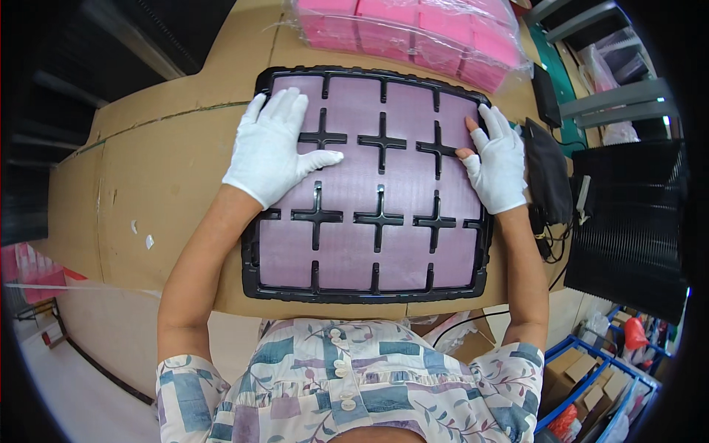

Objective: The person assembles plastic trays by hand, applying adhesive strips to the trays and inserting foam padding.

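Observation:
A black plastic tray (255, 260) with cross-shaped dividers lies on a cardboard-covered table (170, 177). A pale purple foam sheet (406, 181) covers the inside of the tray under the crosses. My left hand (273, 144), in a white glove, rests flat on the sheet at the tray's far left corner, fingers spread. My right hand (498, 159), in a white glove with bare fingertips, lies flat on the tray's far right edge. Neither hand grips anything.
A clear plastic bag of pink foam pads (413, 33) lies beyond the tray. A stack of black trays (628, 221) stands at the right, beside a dark pouch (548, 173) and cables. Blue shelving with cartons (591, 376) is at lower right.

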A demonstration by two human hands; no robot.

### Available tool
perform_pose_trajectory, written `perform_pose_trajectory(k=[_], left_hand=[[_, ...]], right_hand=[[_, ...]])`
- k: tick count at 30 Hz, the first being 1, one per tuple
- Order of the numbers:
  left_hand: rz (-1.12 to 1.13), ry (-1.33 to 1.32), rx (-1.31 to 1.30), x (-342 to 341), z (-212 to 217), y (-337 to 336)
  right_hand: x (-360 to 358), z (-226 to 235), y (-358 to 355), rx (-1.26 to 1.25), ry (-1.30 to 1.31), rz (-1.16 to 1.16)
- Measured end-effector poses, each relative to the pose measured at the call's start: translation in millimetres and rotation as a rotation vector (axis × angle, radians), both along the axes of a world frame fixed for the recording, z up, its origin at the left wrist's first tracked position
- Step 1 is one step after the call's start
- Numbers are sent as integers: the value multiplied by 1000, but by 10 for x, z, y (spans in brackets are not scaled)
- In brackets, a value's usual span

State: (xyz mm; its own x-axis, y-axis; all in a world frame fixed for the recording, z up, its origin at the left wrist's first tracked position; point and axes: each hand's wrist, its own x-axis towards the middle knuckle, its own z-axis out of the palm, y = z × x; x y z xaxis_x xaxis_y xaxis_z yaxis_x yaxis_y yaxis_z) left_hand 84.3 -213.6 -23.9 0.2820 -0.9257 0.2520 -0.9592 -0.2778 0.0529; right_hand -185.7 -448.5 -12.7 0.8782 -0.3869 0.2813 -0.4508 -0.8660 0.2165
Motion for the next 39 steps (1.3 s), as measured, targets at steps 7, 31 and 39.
perform_pose_trajectory(k=[7,31,39], left_hand=[[30,-11,91,10,68,56],[-180,126,-22,-366,-31,-333],[-263,126,-194,-224,-144,-555]], right_hand=[[27,-30,57,23,-29,-16],[460,-66,221,138,44,170],[795,-84,206,77,-7,211]])
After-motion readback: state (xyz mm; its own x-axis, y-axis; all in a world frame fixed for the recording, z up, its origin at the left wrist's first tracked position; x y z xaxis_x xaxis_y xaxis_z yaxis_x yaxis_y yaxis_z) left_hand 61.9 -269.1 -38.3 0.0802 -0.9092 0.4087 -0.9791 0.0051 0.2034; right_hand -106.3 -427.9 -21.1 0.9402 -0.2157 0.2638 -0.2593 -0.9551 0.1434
